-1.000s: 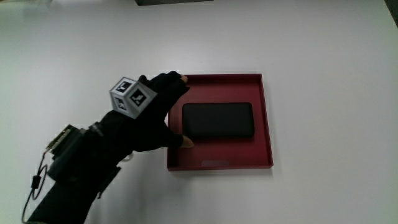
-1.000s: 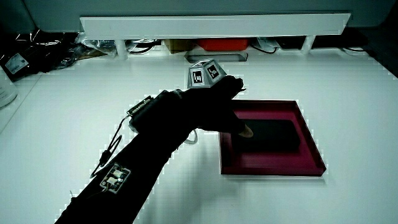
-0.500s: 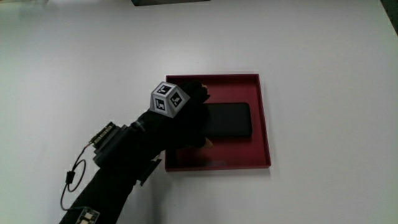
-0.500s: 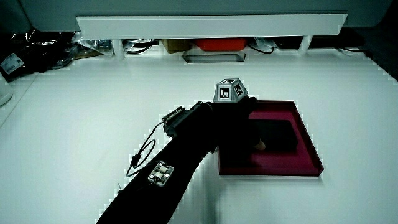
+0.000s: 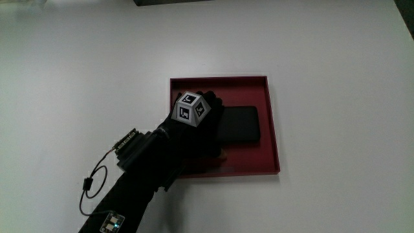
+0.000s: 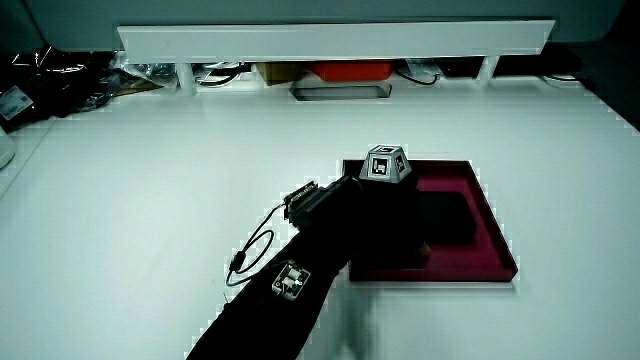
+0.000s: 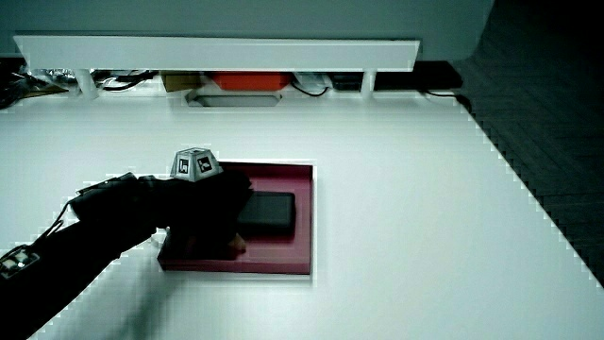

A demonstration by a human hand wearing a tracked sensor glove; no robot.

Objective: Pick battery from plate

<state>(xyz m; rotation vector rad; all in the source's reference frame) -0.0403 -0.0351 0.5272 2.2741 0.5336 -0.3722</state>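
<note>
Flat, dark red square plate (image 5: 272, 123) with a low raised rim sits near the middle of the frame on a smooth white table (image 5: 336, 71). The battery (image 5: 244, 124) lies flat inside the plate: a thin black matte slab, rectangular with rounded corners. The hand (image 5: 197, 134) in a black fabric glove is over the end of the battery, covering that end; the rest of the slab shows clear. The hand is low on the battery, but whether it is clamped on it cannot be told; the grip is hidden under the glove. A small grey faceted cube (image 5: 191, 109) with black-and-white square markers sits on the back of the hand. The forearm (image 5: 139, 184) runs from the plate's near corner toward the person, carrying a small boxy module (image 5: 129, 144) and a thin looped cable (image 5: 90, 189). Both side views show the battery (image 6: 452, 215) (image 7: 276, 212) flat in the plate under the hand. A long white low partition (image 6: 330, 40) stands along the table's edge farthest from the person.
</note>
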